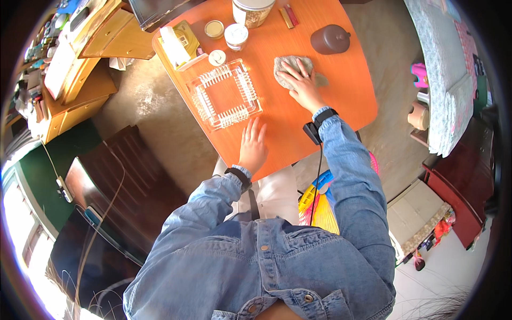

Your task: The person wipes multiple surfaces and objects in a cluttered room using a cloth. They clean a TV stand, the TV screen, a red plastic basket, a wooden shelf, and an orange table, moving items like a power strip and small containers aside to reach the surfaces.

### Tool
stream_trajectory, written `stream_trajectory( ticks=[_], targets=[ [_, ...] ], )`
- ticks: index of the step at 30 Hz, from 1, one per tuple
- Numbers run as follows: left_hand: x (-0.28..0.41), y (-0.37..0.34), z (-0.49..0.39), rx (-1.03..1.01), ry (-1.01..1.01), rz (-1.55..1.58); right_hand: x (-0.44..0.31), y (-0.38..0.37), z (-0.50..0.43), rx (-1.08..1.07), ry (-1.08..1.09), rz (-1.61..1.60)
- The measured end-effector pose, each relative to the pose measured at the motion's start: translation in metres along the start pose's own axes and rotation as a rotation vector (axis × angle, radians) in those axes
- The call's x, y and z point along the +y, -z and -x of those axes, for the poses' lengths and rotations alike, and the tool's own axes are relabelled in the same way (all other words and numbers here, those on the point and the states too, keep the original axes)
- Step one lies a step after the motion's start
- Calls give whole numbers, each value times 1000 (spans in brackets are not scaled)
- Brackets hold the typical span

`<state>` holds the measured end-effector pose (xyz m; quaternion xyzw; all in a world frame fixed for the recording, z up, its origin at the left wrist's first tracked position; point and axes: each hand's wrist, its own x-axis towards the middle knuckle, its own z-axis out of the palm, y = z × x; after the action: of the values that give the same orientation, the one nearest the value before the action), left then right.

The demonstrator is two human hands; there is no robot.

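My right hand (302, 82) lies with spread fingers on a folded grey cloth (282, 78), pressing it flat on the orange wood-grain table (340, 100). A damp-looking patch shows just right of the cloth. Near the table's front edge, my left hand (254, 144) rests with its fingers apart and holds nothing. Its fingertips are close to the lower right corner of a square, clear ribbed tray or rack (234, 116). A dark brown lidded pot (330, 39) stands beyond the cloth to the right.
At the back left are a yellow tissue box (188, 38), a round tin (214, 29), a white-lidded jar (236, 37), a small white round lid (217, 58) and a large jar (252, 14). Two small red and gold boxes (289, 17) lie behind. A black cable (317, 180) hangs from my right wrist.
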<state>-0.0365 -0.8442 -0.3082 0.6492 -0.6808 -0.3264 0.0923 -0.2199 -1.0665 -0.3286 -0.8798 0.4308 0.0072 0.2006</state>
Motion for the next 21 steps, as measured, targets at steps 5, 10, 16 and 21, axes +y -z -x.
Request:
stream_trajectory(
  ticks=[5, 10, 16, 21],
  targets=[
    [11, -10, -15, 40, 41, 34, 8, 4, -65, 98, 109, -39],
    [39, -26, -35, 108, 185, 56, 10, 5, -128, 113, 176, -98],
    [64, -40, -49, 218, 359, 65, 12, -1, -114, 88, 302, -27],
    [67, -41, -51, 238, 408, 35, -1, -7, -44, -62, 485, -89]
  ],
)
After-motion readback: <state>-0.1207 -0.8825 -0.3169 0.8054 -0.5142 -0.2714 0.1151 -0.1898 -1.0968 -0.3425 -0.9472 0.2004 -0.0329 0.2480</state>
